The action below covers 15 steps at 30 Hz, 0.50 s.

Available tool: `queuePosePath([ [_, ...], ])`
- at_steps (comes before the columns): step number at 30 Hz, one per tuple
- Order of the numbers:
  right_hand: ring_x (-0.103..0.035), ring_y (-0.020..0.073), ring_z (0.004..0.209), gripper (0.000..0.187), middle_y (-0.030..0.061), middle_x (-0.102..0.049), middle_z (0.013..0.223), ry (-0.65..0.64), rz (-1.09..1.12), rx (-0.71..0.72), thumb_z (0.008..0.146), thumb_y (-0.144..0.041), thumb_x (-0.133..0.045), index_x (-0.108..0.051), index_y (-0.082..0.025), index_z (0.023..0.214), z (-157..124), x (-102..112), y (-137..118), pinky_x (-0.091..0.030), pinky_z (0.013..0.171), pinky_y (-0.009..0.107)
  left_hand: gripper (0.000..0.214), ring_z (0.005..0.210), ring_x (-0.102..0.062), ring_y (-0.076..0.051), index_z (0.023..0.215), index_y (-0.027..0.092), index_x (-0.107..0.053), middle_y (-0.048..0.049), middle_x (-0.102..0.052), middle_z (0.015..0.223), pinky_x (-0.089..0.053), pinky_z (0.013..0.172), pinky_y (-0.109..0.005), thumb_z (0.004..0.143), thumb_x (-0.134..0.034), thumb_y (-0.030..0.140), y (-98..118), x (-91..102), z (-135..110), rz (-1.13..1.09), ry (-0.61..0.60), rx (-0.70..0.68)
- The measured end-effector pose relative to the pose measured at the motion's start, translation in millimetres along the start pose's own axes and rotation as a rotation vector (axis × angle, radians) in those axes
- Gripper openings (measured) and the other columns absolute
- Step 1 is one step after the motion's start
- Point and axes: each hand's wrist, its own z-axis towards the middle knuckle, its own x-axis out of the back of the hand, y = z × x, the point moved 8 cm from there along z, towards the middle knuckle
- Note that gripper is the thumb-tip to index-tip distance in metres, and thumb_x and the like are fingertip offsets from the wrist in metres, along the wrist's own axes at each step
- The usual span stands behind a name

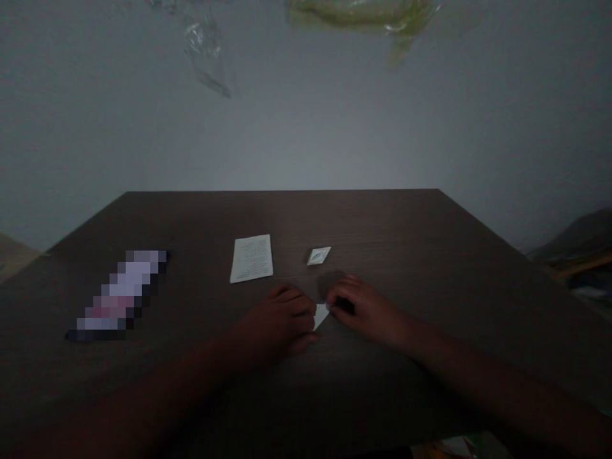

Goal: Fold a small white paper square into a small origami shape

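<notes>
Pale grey wall (306, 127) fills the top, dim light. Below it, dark brown wood-grain table (382, 223), far edge against the wall. Left forearm (182, 382) comes in from the lower left corner, slanting up to the middle; right forearm (459, 363) mirrors it from the lower right, both bare and low over the table. Pixelated oblong item (119, 293), dark-edged, lies slantwise on the table's left side; content unreadable. Yellowish shiny strip (358, 16) on the wall at top, clear plastic (203, 41) left of it.

Left hand (289, 319): back up, wrist low, fingers bent inward to the right, covering the left part of the paper; thumb stretched along the near side. Whether it pinches or only presses down, can't tell, undersides hidden. Right hand (356, 306): turned inward to the left, fingers curled, dark gap inside the curl, thumb and index tips brought together, pinching the paper's right corner. Hands close together, not overlapping.

Printed sheet (252, 258), squarish, lies flat beyond the left hand, small text on it. Folded paper (318, 255), diamond-shaped, lies beyond the hands, right of the sheet. Smallest visible bit: white paper piece (320, 314), pointed toward the person, between the two hands at table level.
</notes>
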Motion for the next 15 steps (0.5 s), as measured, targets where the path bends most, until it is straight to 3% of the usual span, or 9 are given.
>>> queuePosePath([
  [3, -0.072, 0.0239, 0.101, 0.021, 0.0032, -0.079, 0.105, 0.028, 0.007, -0.04, 0.102, -0.005, -0.07, -0.07, -0.026, 0.105, 0.9, 0.4, 2.8, -0.055, 0.097, 0.04, 0.008, 0.123, -0.077, -0.026, 0.12, 0.021, -0.08, -0.0042, -0.084, 0.124, -0.052, 0.123, -0.045, 0.118, -0.072, 0.022, -0.9, -0.3, 0.9, -0.016, 0.0, 0.052],
  [7, -0.067, 0.0218, 0.093, 0.021, 0.0021, -0.075, 0.102, 0.037, 0.018, -0.077, 0.098, -0.006, -0.07, -0.065, -0.026, 0.101, 2.3, -0.5, 2.2, -0.051, 0.088, 0.036, 0.031, 0.134, -0.077, -0.028, 0.146, 0.023, -0.076, -0.0064, -0.083, 0.137, -0.051, 0.129, -0.049, 0.118, -0.066, 0.016, 1.3, -2.5, 2.3, -0.006, 0.003, 0.075],
  [15, -0.064, 0.0207, 0.093, 0.027, 0.0002, -0.072, 0.101, 0.025, 0.044, -0.063, 0.093, -0.005, -0.073, -0.058, -0.027, 0.099, 6.1, -1.3, 0.5, -0.047, 0.086, 0.034, 0.033, 0.13, -0.077, -0.03, 0.15, 0.021, -0.077, -0.0092, -0.081, 0.136, -0.056, 0.126, -0.051, 0.117, -0.071, 0.022, 2.4, -4.0, 4.7, 0.137, 0.005, 0.07],
])
